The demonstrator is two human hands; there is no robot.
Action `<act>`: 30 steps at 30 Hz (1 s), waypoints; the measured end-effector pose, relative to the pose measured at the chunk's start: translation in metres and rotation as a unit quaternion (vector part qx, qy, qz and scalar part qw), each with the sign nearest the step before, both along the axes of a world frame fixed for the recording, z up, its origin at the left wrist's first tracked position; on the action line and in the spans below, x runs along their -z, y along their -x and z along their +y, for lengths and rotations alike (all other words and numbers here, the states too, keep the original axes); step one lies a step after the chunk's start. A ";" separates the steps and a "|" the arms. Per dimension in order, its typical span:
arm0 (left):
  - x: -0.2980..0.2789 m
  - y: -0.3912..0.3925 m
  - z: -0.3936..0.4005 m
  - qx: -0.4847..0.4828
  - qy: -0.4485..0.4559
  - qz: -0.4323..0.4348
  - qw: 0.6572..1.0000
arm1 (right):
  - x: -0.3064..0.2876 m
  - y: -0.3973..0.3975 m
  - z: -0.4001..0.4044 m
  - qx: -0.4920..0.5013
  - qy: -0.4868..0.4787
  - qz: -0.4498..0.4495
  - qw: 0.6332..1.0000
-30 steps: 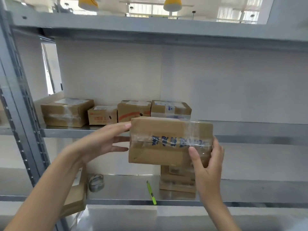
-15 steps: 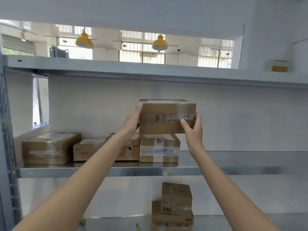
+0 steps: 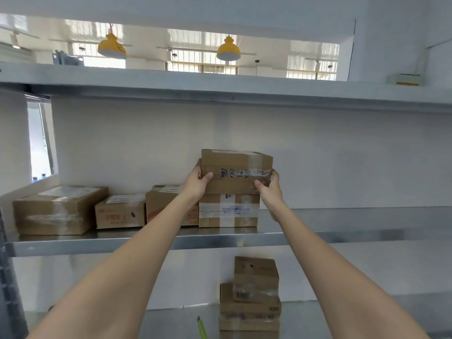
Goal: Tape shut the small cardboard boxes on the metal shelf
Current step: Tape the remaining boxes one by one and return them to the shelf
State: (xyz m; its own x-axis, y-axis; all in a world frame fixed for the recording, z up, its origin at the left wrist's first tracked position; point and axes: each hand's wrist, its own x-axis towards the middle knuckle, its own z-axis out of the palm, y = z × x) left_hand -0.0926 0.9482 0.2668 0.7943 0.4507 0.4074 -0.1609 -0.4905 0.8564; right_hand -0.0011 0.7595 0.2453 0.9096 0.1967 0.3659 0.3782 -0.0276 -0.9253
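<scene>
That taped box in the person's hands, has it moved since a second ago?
Yes. The taped box has gone from in front of the shelf edge up and back, and now sits on the white-labelled box.

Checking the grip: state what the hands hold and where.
Both hold the taped box by its ends: left hand at the left end, right hand at the right.
</scene>
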 end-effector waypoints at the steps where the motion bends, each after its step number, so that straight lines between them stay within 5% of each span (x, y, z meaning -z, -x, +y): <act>1: -0.001 -0.001 -0.001 -0.001 0.006 0.001 1.000 | 0.000 -0.001 0.001 0.002 0.004 0.001 1.000; 12: 0.023 -0.004 -0.004 -0.023 -0.008 -0.008 1.000 | 0.002 -0.010 0.000 -0.002 0.048 0.013 0.999; 18: 0.063 0.026 -0.034 -0.154 -0.019 -0.288 0.945 | 0.041 0.003 -0.016 0.214 -0.026 -0.135 0.967; 21: 0.111 0.035 -0.055 -0.176 -0.017 -0.343 0.922 | 0.087 0.014 -0.027 0.296 -0.056 -0.217 0.928; 26: 0.217 0.037 -0.078 -0.133 -0.016 -0.207 0.969 | 0.180 0.032 -0.045 0.273 0.012 -0.214 0.938; 30: 0.266 0.014 -0.081 -0.144 0.067 0.003 0.987 | 0.243 0.029 -0.053 0.252 0.102 -0.093 0.958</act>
State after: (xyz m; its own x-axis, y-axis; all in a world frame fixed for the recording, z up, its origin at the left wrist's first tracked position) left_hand -0.1070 0.8669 0.0008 0.6276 0.7079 0.3241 -0.0259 -0.3970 0.9174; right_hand -0.0299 0.7066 0.0022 0.8305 -0.1653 0.5320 0.4277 -0.4226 -0.7990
